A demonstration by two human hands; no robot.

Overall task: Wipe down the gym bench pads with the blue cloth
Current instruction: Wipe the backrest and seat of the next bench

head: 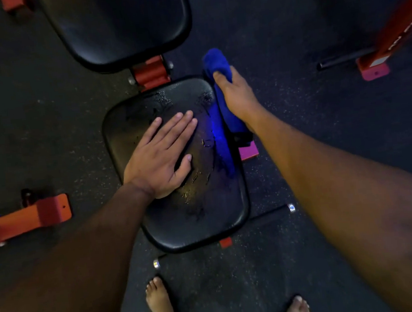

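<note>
Your left hand (160, 155) rests flat, fingers straight, on the seat pad (175, 164) at frame center; your right hand (238, 96) grips the blue cloth (215, 63) at the pad's right edge.

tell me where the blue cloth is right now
In the head view, the blue cloth is gripped in the right hand at the right edge of the seat pad.

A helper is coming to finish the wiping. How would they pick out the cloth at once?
Find the black seat pad under the flat left hand. At its right edge, the right hand grips the blue cloth, a rolled towel, the only bright blue thing here.
</note>
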